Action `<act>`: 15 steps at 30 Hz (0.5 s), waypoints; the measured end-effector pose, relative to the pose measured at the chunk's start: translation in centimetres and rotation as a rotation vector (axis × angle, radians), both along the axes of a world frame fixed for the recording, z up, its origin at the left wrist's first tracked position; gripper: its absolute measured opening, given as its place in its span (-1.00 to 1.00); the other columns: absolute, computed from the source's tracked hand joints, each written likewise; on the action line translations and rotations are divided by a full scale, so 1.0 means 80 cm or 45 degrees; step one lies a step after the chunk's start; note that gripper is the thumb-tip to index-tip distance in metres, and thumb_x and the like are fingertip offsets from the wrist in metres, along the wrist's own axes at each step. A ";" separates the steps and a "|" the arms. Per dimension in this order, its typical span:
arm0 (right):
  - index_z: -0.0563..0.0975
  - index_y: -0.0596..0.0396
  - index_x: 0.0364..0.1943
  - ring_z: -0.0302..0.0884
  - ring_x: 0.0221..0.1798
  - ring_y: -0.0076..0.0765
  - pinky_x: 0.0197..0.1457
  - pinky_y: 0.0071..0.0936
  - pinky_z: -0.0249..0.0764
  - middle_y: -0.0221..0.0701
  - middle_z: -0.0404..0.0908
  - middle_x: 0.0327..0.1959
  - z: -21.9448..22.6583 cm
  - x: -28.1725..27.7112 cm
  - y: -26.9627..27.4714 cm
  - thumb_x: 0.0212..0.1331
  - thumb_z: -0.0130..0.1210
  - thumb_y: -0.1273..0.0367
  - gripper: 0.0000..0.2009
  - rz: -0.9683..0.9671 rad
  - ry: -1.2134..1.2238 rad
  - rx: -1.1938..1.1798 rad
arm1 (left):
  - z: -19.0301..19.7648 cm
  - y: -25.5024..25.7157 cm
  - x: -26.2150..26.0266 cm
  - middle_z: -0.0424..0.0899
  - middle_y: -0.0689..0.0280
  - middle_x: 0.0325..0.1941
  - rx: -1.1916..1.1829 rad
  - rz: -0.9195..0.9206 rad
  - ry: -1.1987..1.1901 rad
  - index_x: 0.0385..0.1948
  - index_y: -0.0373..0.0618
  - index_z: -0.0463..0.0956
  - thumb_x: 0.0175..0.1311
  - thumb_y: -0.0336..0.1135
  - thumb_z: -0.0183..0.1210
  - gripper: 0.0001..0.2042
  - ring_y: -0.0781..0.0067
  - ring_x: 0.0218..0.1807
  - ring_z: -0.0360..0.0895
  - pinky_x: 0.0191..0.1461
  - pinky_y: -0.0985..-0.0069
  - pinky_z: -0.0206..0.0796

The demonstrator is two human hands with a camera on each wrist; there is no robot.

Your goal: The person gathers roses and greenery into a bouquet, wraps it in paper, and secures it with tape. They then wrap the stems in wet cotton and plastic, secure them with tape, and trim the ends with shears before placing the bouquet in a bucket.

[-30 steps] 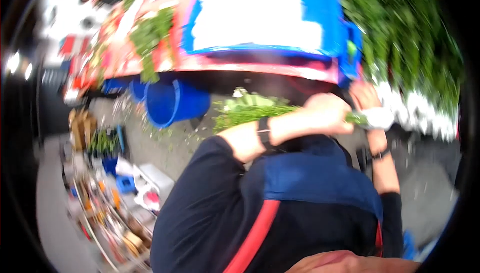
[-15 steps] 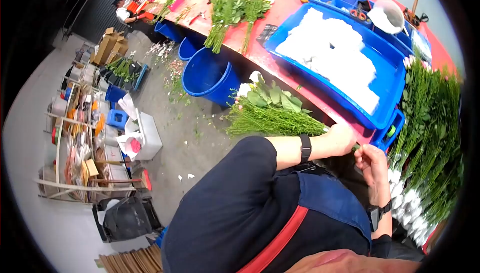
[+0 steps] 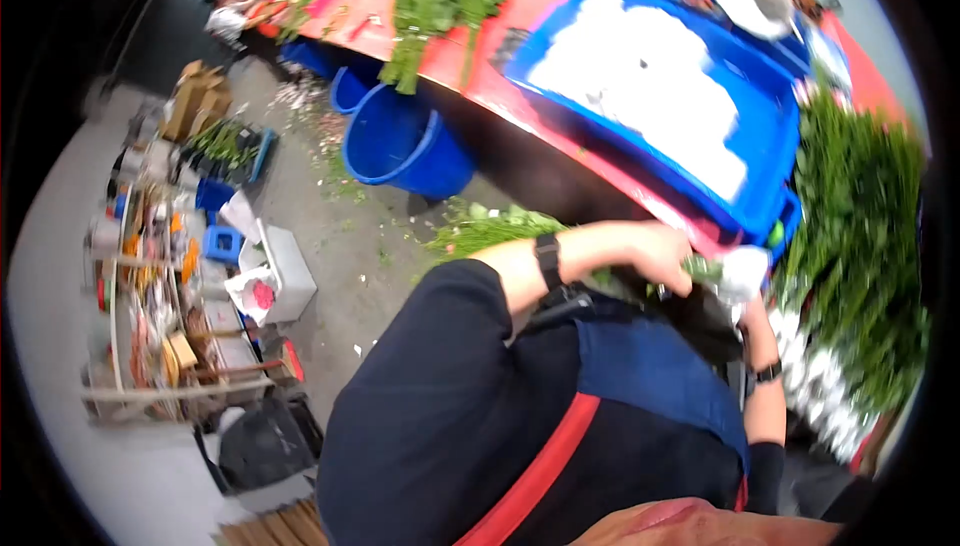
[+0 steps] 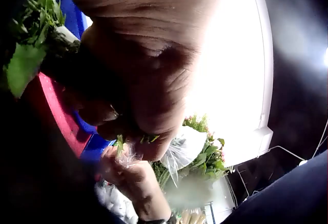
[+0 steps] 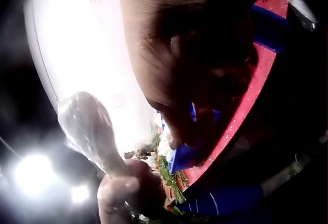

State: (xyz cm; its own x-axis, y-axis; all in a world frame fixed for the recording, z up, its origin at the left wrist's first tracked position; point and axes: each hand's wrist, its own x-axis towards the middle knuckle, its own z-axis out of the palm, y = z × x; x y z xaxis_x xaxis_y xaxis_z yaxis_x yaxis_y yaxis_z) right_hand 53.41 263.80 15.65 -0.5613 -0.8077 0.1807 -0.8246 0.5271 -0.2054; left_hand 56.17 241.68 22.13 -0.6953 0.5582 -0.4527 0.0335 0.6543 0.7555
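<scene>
My left hand (image 3: 660, 256) grips the green stems of a flower bunch (image 3: 705, 269) near their lower end. That end is wrapped in white padding under clear plastic (image 3: 742, 274), seen large as a rounded bulb in the right wrist view. Leafy green stems (image 3: 500, 231) show beyond my left forearm, in line with the grip. My right hand (image 3: 750, 314) is close behind the wrapped end, mostly hidden by it in the head view. In the right wrist view the right hand (image 5: 189, 54) has its fingers bent downward; whether they pinch anything I cannot tell.
A blue tray (image 3: 775, 131) of white padding stands on the red table (image 3: 460, 71). Many stems with white-wrapped ends (image 3: 815, 376) lie at right. Blue buckets (image 3: 405, 146) stand under the table edge. Shelving (image 3: 130, 276) is at left; cut flowers (image 3: 430, 16) lie farther along.
The wrapped end has come up into view between my hands since half a second ago. My right hand has moved behind it; my left hand has shifted slightly left and up.
</scene>
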 end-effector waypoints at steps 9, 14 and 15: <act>0.64 0.20 -0.42 0.45 -0.55 -0.68 -0.47 -0.65 0.36 -0.48 0.61 -0.59 0.026 0.071 -0.011 0.17 0.14 0.35 -0.82 -0.776 -1.555 -0.924 | -0.033 0.027 -0.027 0.65 0.04 -0.51 -0.536 0.137 0.412 -0.48 -0.22 0.63 -0.03 -0.14 0.22 -0.72 0.04 -0.36 0.64 -0.26 0.24 0.48; 0.55 0.26 -0.10 0.46 -0.57 -0.67 -0.55 -0.72 0.31 -0.38 0.63 -0.25 0.047 0.064 0.010 0.24 0.04 0.35 -0.74 -0.778 -1.816 -1.324 | -0.045 0.070 -0.031 0.63 0.07 -0.53 -0.595 -0.189 0.955 -0.65 -0.15 0.57 0.01 -0.18 0.19 -0.77 0.09 -0.42 0.64 -0.35 0.23 0.48; 0.42 0.25 0.10 0.51 -0.48 -0.67 -0.52 -0.75 0.33 -0.38 0.58 -0.07 0.048 0.075 0.016 0.23 0.07 0.35 -0.61 -0.737 -1.631 -1.370 | -0.046 0.075 -0.036 0.63 0.07 -0.54 -0.595 -0.231 0.983 -0.65 -0.15 0.58 0.00 -0.18 0.20 -0.78 0.10 -0.44 0.64 -0.36 0.24 0.48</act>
